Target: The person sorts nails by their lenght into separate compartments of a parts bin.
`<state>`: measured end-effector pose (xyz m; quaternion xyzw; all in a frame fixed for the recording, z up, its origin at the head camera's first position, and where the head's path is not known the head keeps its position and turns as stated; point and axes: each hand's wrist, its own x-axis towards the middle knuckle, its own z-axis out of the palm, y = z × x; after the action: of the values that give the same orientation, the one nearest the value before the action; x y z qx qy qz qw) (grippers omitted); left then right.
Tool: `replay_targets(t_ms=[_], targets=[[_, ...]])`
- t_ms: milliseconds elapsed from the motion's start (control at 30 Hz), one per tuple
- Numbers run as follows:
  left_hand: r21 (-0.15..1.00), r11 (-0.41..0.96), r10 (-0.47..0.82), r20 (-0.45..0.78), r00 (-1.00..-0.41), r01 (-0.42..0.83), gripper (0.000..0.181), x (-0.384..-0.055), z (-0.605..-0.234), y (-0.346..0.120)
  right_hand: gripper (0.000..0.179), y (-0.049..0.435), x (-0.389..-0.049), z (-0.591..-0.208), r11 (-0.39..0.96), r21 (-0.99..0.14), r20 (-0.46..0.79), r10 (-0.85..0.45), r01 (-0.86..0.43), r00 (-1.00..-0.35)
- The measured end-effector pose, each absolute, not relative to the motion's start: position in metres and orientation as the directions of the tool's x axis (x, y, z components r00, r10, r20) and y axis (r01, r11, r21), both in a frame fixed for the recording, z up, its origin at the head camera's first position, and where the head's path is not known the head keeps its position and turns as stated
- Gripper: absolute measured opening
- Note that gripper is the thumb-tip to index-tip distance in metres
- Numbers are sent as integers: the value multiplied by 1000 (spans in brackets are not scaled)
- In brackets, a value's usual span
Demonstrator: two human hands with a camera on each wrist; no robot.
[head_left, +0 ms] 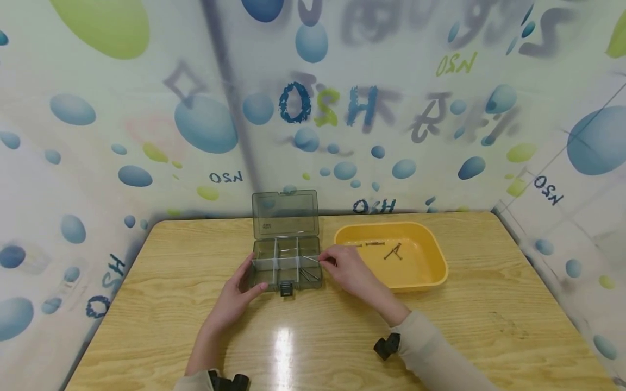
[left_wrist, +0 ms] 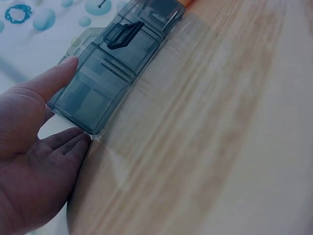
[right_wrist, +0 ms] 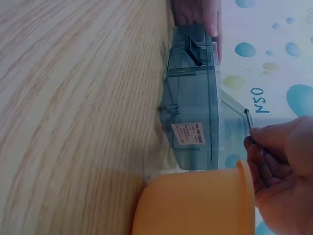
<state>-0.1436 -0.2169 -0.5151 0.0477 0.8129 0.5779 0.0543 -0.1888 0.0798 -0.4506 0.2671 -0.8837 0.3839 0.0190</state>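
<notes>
A smoky clear compartment box (head_left: 287, 264) stands on the table with its lid (head_left: 286, 215) raised at the back. My left hand (head_left: 233, 296) grips its left front corner, thumb on the front rim and fingers along the left side. My right hand (head_left: 353, 274) pinches a thin metal screw (head_left: 311, 259) over the right-hand compartments; in the right wrist view the screw (right_wrist: 249, 119) shows a small round head, its thread too blurred to see. Several screws (head_left: 308, 275) lie in the front right compartment. More screws (head_left: 393, 251) lie in the yellow tray (head_left: 420, 276).
The yellow tray sits just right of the box, beneath my right forearm. The wooden table (head_left: 313, 347) ends at a printed curtain (head_left: 313, 157) close behind the box. A black latch (head_left: 286, 289) juts from the box's front.
</notes>
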Motion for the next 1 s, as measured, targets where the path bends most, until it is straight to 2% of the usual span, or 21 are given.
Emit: replay_targets(t_ms=[167,400,667,1000], targets=[[944,328,140,-32,-990,16,83,-144,-515,-216,8,78,-189,-452,570,-650,224,-488,-502,-844],[943,332,137,-33,-990,15,83,-144,-513,-216,10,86,-188,-449,538,-717,180,-470,-443,-864],[941,339,134,-54,-990,-5,83,-143,-511,-217,10,96,-190,-448,484,-733,257,-454,-478,-853],[942,335,131,-54,-990,-7,83,-143,-512,-215,10,114,-192,-450,472,-758,257,-417,-449,-872]])
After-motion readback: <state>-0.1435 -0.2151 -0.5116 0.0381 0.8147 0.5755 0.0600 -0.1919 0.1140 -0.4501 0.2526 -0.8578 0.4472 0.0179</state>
